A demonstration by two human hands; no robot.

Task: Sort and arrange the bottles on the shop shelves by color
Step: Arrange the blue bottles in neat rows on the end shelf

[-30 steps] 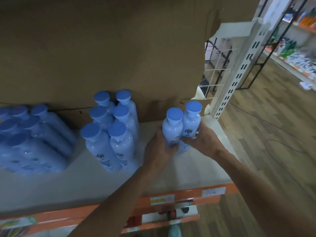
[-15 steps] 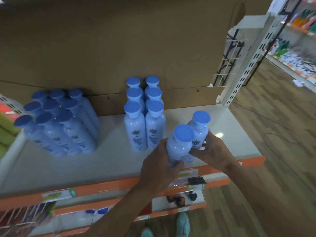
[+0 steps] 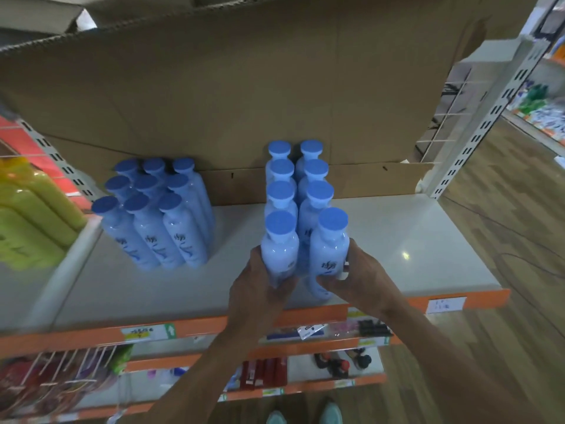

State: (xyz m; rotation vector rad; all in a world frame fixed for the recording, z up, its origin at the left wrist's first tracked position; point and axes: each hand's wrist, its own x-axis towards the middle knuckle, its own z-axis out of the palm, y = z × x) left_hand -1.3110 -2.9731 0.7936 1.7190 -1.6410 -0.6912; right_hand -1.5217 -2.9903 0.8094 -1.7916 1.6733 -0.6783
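Since half a second ago: the two held bottles have shifted left and back from the shelf's front right. They now sit at centre frame, against the front of the double row (image 3: 301, 182).

Left to right:
- Far left edge: green bottles (image 3: 27, 215), blurred, in the next bay.
- Left of centre: block of nine (image 3: 156, 212) blue-capped bottles, packed three by three, well apart from the double row.
- Centre: left hand (image 3: 260, 289), fingers wrapped round the lower body of the left bottle (image 3: 279, 249).
- Just right of it: right bottle (image 3: 328, 255), with the right hand (image 3: 362, 276) curled round its lower half. The two bottles stand upright, side by side, nearly touching.
- Right: bare shelf (image 3: 412, 240), cardboard (image 3: 244, 87) behind it all.

Step in hand, as I read it: adding this pair as the fourth rank of the two-wide blue row. Whether the bases are already down, I cannot tell; the hands hide them.

Next move calls for:
- seating both bases flat
- nudging the pair snug against the rank behind, caps in line
- letting go without tipping either one; the right bottle looks near the front lip
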